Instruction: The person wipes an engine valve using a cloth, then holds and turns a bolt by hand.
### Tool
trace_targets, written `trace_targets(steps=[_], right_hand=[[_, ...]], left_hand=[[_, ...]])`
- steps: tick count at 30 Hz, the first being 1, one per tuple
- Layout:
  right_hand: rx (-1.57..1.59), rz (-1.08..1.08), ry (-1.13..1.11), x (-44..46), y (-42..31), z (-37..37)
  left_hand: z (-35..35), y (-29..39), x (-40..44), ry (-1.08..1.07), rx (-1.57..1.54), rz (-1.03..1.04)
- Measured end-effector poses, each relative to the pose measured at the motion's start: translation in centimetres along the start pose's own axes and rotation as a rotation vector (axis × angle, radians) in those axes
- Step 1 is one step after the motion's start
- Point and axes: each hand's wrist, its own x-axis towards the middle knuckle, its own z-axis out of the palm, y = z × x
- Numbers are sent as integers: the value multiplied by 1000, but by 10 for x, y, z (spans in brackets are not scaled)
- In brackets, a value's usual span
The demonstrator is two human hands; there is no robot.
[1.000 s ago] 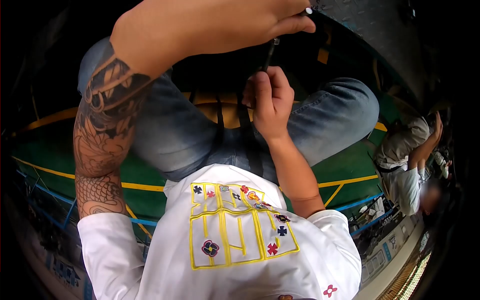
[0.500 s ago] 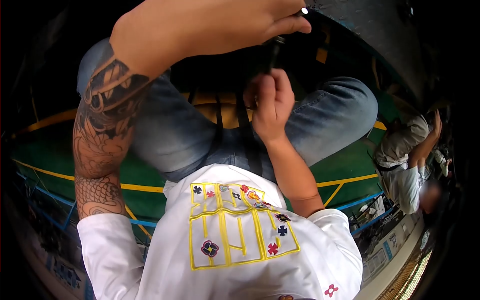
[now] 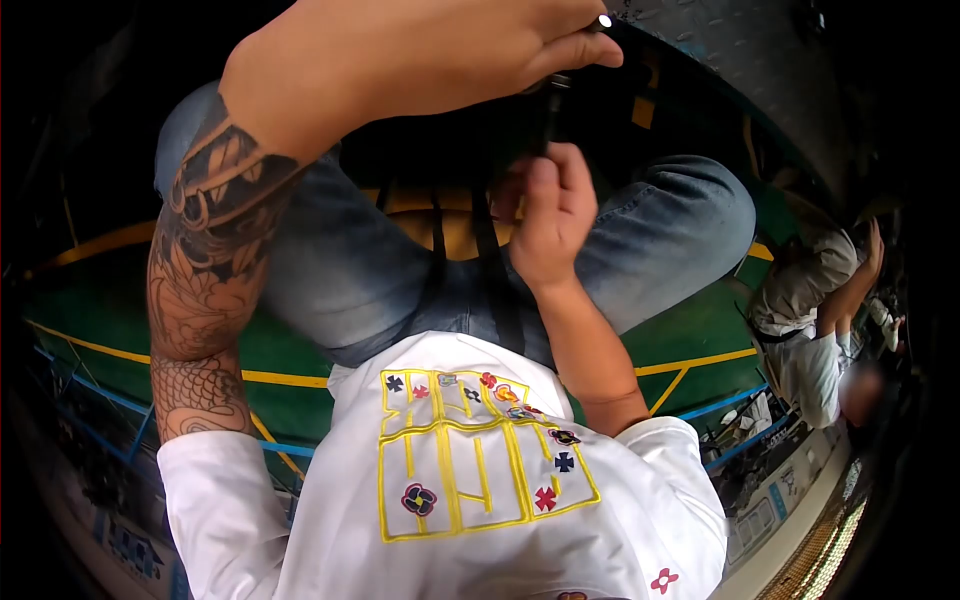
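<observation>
My left hand [image 3: 560,45] is closed at the top of the view, its far side cut off by the frame edge. A small piece with a bright round end [image 3: 604,22] sticks out between its thumb and fingers. Below that hand a thin dark rod [image 3: 555,100] with a shiny collar runs down to my right hand [image 3: 550,215]. The fingers of my right hand are curled around the rod's lower end, partly blurred. What kind of tool or part the rod belongs to is lost in the dark.
My bent legs in jeans [image 3: 665,235] frame the hands on both sides. A grey metal plate [image 3: 720,50] lies at the upper right. Green floor [image 3: 290,400] with yellow lines surrounds me. Another person [image 3: 815,320] sits at the far right.
My right hand has shifted slightly right and turned a little at the fingers. My left hand has stayed almost in place.
</observation>
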Motion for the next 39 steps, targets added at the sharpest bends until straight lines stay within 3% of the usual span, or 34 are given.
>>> trace_targets(steps=[2,6,9,10,13,17,19,21,23,25,26,30,33,39], right_hand=[[210,-209,46,2,-2,2],[12,166,-77,5,5,1],[114,-237,66,5,-4,1],[217,-242,79,7,-5,4],[63,186,-102,11,1,-3],[223,-10,159,10,-14,10],[222,328,-120,14,-6,-3],[124,102,13,4,-15,2],[266,-131,19,8,-15,0],[161,203,12,10,-18,5],[158,331,-132,14,-12,2],[287,-34,55,5,-13,3],[215,286,-129,10,-5,8],[291,154,-26,13,-2,1]], left_hand=[[1,-1,-1,11,-26,-12],[3,-3,-2,46,-3,25],[5,0,0,81,74,70],[5,1,-2,72,81,61],[5,2,-1,29,75,18],[8,7,-5,52,151,37],[7,3,-2,-17,128,9],[7,2,1,-32,112,1],[10,1,-2,16,126,22],[12,1,-2,16,136,32],[13,0,0,-24,137,9],[13,0,0,-56,121,-18],[14,2,0,17,99,24],[12,3,1,32,66,0]])
